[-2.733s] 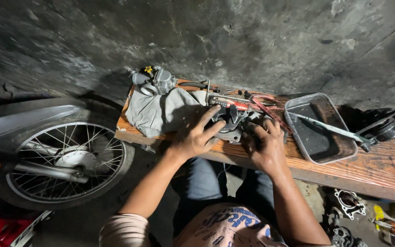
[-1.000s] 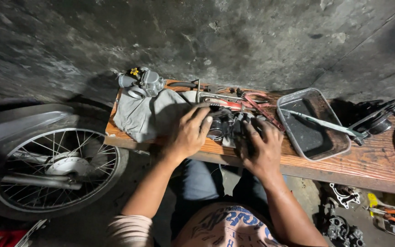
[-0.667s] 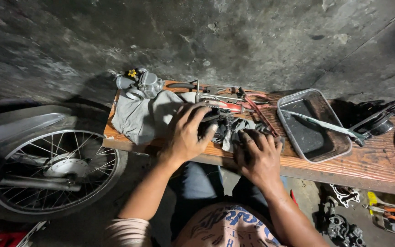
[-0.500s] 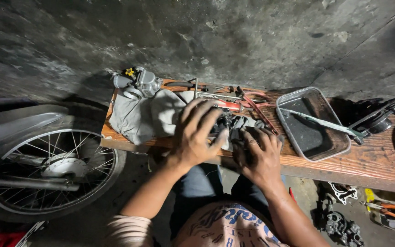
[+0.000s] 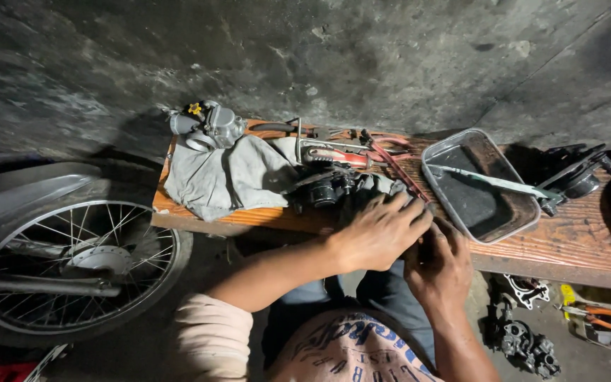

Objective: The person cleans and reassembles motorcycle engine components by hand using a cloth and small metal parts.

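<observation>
My left hand (image 5: 380, 230) reaches across to the right, fingers curled over something small at the front edge of the wooden bench (image 5: 574, 240). My right hand (image 5: 438, 262) is pressed against it from below, fingers closed; what the two hands hold is hidden between them. A dark metal engine part (image 5: 323, 189) lies on the bench just left of the hands, partly on a grey rag (image 5: 228, 177).
A metal tray (image 5: 479, 205) holding a long tool (image 5: 493, 182) stands right of the hands. A carburettor (image 5: 210, 124), pliers and red-handled tools (image 5: 351, 152) lie at the bench's back. A motorcycle wheel (image 5: 72, 265) stands left. Engine parts (image 5: 525, 339) lie on the floor.
Both hands have come off the dark engine part and moved right and toward me, closing together at the bench's front edge. The view has shifted slightly.
</observation>
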